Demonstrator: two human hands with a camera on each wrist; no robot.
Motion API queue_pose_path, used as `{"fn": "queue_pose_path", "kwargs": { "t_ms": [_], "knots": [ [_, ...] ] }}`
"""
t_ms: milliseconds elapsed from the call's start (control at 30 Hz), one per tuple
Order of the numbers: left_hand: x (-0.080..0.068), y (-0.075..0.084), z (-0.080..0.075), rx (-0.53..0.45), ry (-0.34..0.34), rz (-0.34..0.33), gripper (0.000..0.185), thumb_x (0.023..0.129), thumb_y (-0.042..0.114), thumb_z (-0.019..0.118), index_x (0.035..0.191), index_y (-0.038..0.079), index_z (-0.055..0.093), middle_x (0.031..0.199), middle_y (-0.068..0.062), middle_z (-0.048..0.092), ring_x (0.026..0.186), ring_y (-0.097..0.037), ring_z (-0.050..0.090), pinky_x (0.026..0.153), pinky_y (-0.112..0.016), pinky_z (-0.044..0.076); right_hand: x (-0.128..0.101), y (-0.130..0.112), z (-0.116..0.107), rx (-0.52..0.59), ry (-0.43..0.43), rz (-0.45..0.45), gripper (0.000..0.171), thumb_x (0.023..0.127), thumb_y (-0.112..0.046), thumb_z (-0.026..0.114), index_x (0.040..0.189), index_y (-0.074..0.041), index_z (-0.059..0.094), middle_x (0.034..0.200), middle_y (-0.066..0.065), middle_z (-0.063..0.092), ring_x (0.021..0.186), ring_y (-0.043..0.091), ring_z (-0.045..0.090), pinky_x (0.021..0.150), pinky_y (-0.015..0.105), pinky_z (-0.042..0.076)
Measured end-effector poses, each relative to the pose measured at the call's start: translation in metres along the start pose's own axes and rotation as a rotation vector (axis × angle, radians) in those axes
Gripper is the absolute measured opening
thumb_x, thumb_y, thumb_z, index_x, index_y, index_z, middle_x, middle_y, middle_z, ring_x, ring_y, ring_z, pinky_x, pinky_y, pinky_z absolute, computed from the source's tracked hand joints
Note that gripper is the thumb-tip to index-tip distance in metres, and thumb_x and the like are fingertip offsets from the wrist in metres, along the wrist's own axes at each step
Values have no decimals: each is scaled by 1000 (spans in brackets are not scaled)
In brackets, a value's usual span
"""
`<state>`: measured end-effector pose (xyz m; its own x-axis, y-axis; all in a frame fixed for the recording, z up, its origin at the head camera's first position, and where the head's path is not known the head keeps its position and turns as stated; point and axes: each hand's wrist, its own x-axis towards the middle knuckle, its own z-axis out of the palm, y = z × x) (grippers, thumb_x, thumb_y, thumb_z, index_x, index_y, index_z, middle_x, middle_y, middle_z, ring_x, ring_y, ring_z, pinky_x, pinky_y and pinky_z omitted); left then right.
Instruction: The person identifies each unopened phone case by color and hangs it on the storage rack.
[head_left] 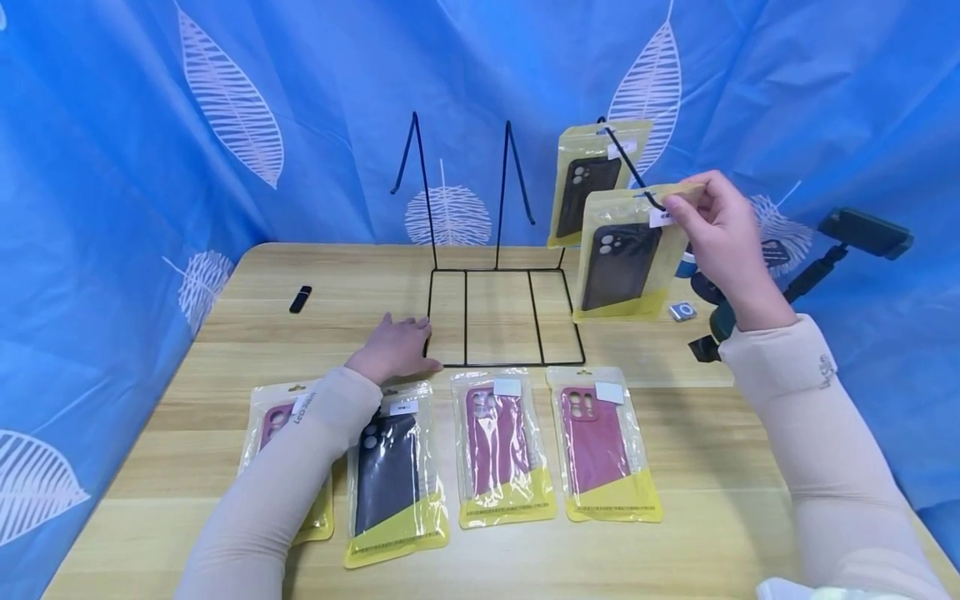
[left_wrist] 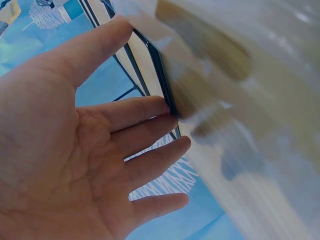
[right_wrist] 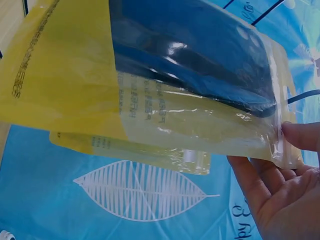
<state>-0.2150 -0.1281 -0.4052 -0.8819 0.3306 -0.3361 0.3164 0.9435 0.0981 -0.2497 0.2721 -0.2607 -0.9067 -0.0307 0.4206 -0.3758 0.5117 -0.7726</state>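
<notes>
My right hand point(head_left: 720, 233) pinches the top right corner of a bagged dark phone case point(head_left: 621, 262). The front tip of the right hook shows before this bag's top edge, at its hanging hole. Further back on the same hook hangs another bagged dark phone case point(head_left: 588, 192). In the right wrist view, thumb and fingers grip the end of the yellow and clear bag point(right_wrist: 200, 120). My left hand point(head_left: 396, 348) rests at the left side of the black wire rack point(head_left: 507, 364). Its fingers are straight, touching the frame in the left wrist view.
Several bagged phone cases lie in front of the rack: a dark one point(head_left: 390, 475) and pink ones point(head_left: 498, 450). A small black stick point(head_left: 301, 299) lies back left. On the right are a small silver square gadget point(head_left: 682, 311) and a dark phone holder point(head_left: 813, 275). Blue curtain hangs behind.
</notes>
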Motion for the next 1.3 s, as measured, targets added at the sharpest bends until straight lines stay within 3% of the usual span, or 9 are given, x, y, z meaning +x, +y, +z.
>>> {"fn": "queue_pose_path", "kwargs": {
  "t_ms": [233, 433, 767, 1100, 1300],
  "knots": [
    [0, 0, 0, -8, 1, -5, 85, 91, 56, 62, 152, 3, 35, 162, -12, 29, 149, -35, 31, 123, -63, 8, 19, 5, 6, 23, -12, 39, 13, 98, -33, 62, 106, -23, 59, 96, -16, 64, 80, 4, 57, 67, 15, 46],
    [0, 0, 0, -6, 2, -8, 85, 91, 55, 63, 152, 3, 36, 162, -12, 30, 148, -35, 31, 123, -63, 9, 39, 9, 14, 53, -15, 78, 13, 98, -33, 62, 104, -23, 57, 97, -19, 63, 87, 0, 59, 71, 16, 43],
    [1, 0, 2, 0, 3, -6, 85, 91, 56, 62, 152, 3, 36, 161, -12, 30, 148, -36, 32, 123, -63, 10, 67, 19, 31, 152, 72, 105, 17, 95, -30, 67, 102, -21, 54, 91, -16, 64, 86, 1, 60, 72, 18, 46],
    [-2, 1, -2, -1, 0, -6, 85, 91, 55, 63, 152, 3, 36, 161, -13, 30, 148, -36, 32, 123, -63, 10, 84, 26, 42, 48, 183, 80, 22, 94, -35, 68, 107, -24, 54, 78, -17, 55, 64, 3, 45, 64, 21, 38],
    [-3, 1, -1, 4, -1, -7, 84, 92, 55, 62, 152, 3, 35, 161, -13, 30, 148, -36, 32, 123, -62, 11, 89, 28, 47, -4, 219, 93, 23, 94, -37, 66, 107, -23, 53, 79, -19, 55, 70, 2, 47, 65, 21, 36]
  ]
}}
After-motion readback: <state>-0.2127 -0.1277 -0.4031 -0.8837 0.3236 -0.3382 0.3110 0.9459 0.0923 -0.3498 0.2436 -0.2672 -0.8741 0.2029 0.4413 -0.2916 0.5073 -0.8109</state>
